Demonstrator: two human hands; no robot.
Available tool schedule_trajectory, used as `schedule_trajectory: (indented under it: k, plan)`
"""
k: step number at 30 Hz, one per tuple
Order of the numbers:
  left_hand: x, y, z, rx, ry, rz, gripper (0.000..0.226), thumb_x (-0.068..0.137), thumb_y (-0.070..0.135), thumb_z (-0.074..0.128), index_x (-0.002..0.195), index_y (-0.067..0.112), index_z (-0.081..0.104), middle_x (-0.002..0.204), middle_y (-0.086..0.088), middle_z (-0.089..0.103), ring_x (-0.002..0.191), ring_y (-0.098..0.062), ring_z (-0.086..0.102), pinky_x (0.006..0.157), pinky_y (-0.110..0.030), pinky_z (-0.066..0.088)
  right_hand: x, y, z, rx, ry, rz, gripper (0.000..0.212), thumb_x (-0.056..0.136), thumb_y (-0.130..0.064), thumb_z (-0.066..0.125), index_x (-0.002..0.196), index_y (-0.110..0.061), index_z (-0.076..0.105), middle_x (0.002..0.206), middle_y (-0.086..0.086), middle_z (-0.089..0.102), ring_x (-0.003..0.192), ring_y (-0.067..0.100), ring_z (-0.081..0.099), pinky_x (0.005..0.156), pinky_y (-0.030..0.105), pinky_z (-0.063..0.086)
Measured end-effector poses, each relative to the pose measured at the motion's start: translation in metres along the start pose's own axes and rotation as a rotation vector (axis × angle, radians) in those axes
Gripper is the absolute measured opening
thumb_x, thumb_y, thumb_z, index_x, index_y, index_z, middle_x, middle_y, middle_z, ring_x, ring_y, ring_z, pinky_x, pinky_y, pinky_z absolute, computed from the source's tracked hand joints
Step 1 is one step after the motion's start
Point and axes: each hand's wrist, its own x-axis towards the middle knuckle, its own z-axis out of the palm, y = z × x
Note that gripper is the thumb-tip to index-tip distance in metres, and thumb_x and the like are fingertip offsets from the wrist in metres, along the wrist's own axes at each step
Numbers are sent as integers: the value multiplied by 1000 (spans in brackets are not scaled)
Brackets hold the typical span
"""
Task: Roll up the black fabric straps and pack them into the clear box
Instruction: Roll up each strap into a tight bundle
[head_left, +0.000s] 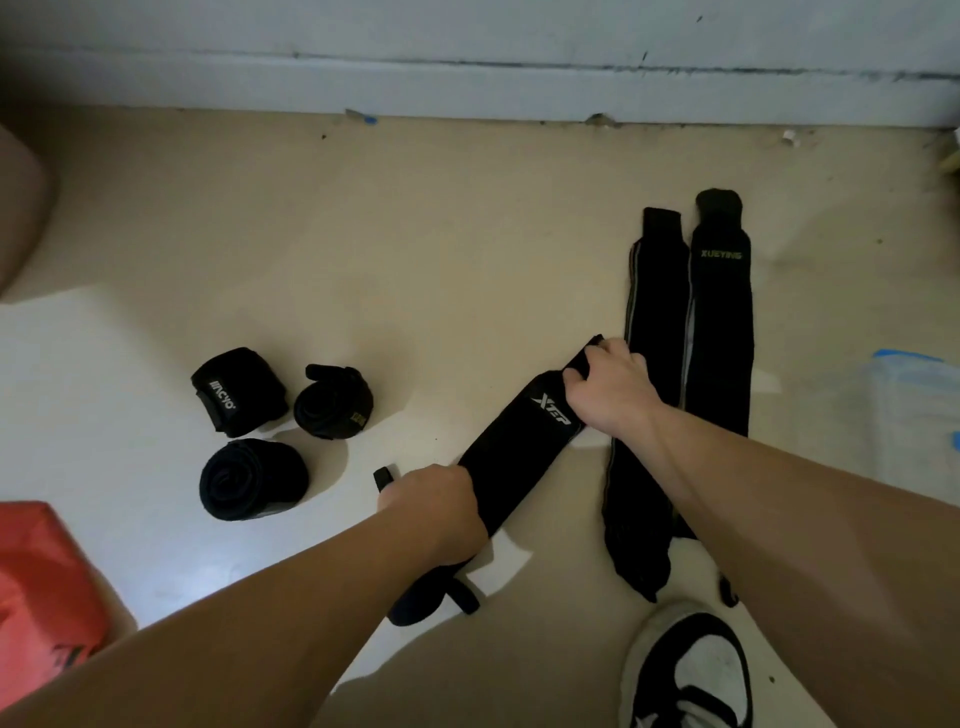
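**Item in hand.** The logo strap (519, 457) lies flat and diagonal on the floor (415, 260), not yet rolled. The left hand (431, 509) is closed over its near end, fingers curled round the fabric. The right hand (608, 384) grips its far end, fingers curled over the edge. The strap appears to be held lightly taut between them.

**Surroundings.** Three rolled straps (254, 478) sit well to the left of the logo strap, finished but not boxed. Two flat straps (719, 322) lie side by side just to its right, partly under the right forearm. The clear box (914, 415) stands farther to its right, cut off by the frame edge; its contents cannot be told.

**Assessment.** The step appears to be straightening the strap before rolling.

**Recommendations.**
- Keep the tension even so no fold gets wound in.
- Begin the roll at one end with a tight first turn; a loose core is likely to give a bulky roll that packs poorly.
- Keep both long edges aligned on each turn so the roll does not cone.
- Finish at the end that carries the fastening; which end that is cannot be told.
- Work clear of the neighbouring flat strap, which lies close to the right hand.
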Motion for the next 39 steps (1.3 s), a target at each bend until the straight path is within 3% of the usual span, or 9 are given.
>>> schedule_trajectory:
  k: [5, 10, 15, 19, 22, 27, 30, 35, 39]
  plan:
    - [-1, -4, 3, -131, -4, -33, 36, 93, 26, 56, 126, 16, 44, 104, 1, 60, 94, -22, 60, 76, -35, 49, -1, -3, 5, -19, -88, -178, 54, 107, -14, 39, 161, -11, 37, 175, 2, 21, 161, 30, 15, 127, 42, 23]
    - [-7, -6, -4, -756, -110, -210, 15, 92, 14, 58, 106, 8, 53, 97, -7, 60, 82, -18, 61, 61, -26, 48, -4, -21, 22, 171, 9, -232, 55, 109, -11, 44, 164, -9, 36, 178, 8, 10, 165, 26, 4, 128, 28, 2]
    - [-24, -9, -22, -1265, -189, -272, 8, 85, 7, 56, 91, 3, 60, 78, -13, 65, 68, -26, 67, 58, -28, 52, -12, -34, 10, 490, 113, -3, 44, 105, -17, 50, 147, -7, 56, 154, 11, 48, 128, 27, 55, 104, 26, 43]
    - [-50, -2, -51, -1482, -84, -227, 3, 83, 6, 58, 83, 5, 60, 59, -9, 61, 49, -25, 63, 51, -26, 48, -49, -53, -13, 507, -151, 235, 40, 107, -37, 50, 129, -4, 58, 112, 15, 66, 96, 32, 67, 79, 43, 61]
    - [-73, 7, -79, -1547, -5, -152, 18, 84, 8, 60, 100, 2, 64, 82, -16, 70, 70, -33, 71, 57, -31, 54, -84, -69, -37, 493, -412, 317, 73, 105, -67, 37, 124, -1, 60, 107, 19, 70, 88, 38, 72, 68, 44, 60]
    - [-134, 17, -127, -1546, 141, 31, 25, 90, 11, 61, 111, 0, 70, 102, -24, 75, 90, -39, 74, 90, -48, 60, -135, -90, -108, 374, -568, 229, 110, 95, -88, 19, 121, 5, 70, 109, 27, 79, 101, 40, 76, 94, 50, 60]
    - [-180, 19, -154, -1528, 156, 157, 30, 95, 13, 59, 119, -1, 69, 112, -26, 77, 101, -40, 76, 97, -53, 61, -170, -101, -145, 552, -450, 66, 89, 100, -81, 32, 123, -5, 73, 115, 20, 79, 113, 38, 74, 106, 56, 55]
    - [-264, 26, -187, -1496, 205, 280, 27, 99, 12, 57, 122, 2, 66, 111, -23, 78, 99, -40, 78, 73, -47, 66, -240, -127, -178, 917, -313, -153, 50, 105, -54, 50, 130, -18, 74, 129, 14, 76, 127, 37, 68, 106, 54, 56]
    - [-315, 38, -194, -1420, 331, 377, 29, 98, 6, 52, 119, 0, 70, 108, -23, 79, 102, -40, 78, 97, -54, 61, -303, -147, -200, 1001, -130, -271, 44, 104, -49, 53, 124, -18, 76, 118, 8, 81, 114, 30, 76, 97, 44, 57]
